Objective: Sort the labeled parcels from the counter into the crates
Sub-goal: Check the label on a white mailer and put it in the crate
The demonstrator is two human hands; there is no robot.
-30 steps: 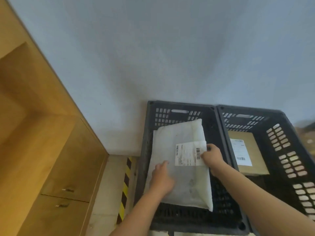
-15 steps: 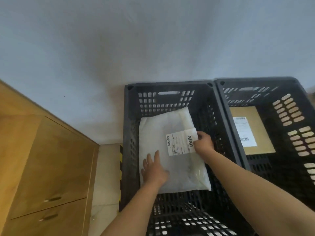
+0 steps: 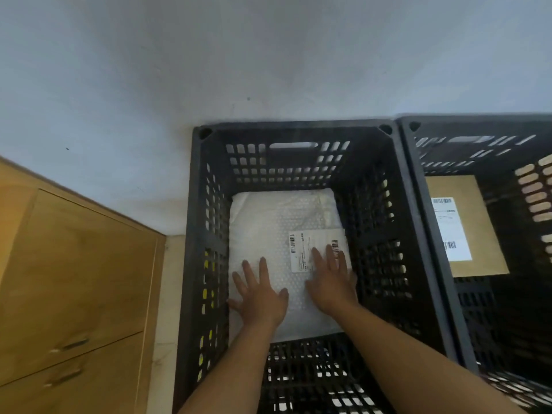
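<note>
A white bubble-wrap parcel with a barcode label lies flat on the bottom of the left black crate. My left hand rests flat on its near left part, fingers spread. My right hand lies flat on its near right part, covering part of the label. Neither hand grips the parcel. A brown parcel with a white label lies on the bottom of the right black crate.
A wooden cabinet with two drawer handles stands to the left of the crates. A pale wall runs behind them. A strip of light floor with yellow-black tape shows between cabinet and left crate.
The white parcel has gone down from a tilted hold to lie flat on the crate bottom. Both hands have let go of its edges and now press flat on top.
</note>
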